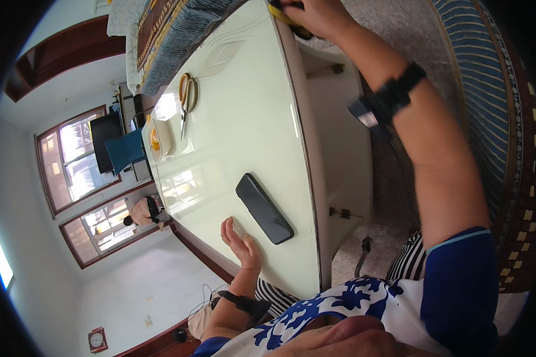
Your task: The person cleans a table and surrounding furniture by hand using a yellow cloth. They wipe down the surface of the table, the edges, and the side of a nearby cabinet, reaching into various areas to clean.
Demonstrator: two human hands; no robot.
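My left hand (pixel 241 246) rests on the pale glass-topped table (pixel 232 134) near its edge, fingers apart and holding nothing. Just beside it lies a dark smartphone (pixel 265 208), flat on the glass. My right hand (pixel 324 18) reaches past the far corner and grips a yellow and black object (pixel 290 20). The top of the frame cuts that object off, so its kind is unclear. Scissors (pixel 187 100) with orange-brown handles lie closed on the tabletop. Beyond them, a small white container (pixel 162 138) holds something orange.
A sofa with a blue striped cover (pixel 484 98) stands to the right; another covered seat (pixel 174 49) adjoins the table's far side. Below the top is a shelf (pixel 344 151). A person (pixel 144 211) is by the windows. Black straps with a device (pixel 379 105) sit on my forearms.
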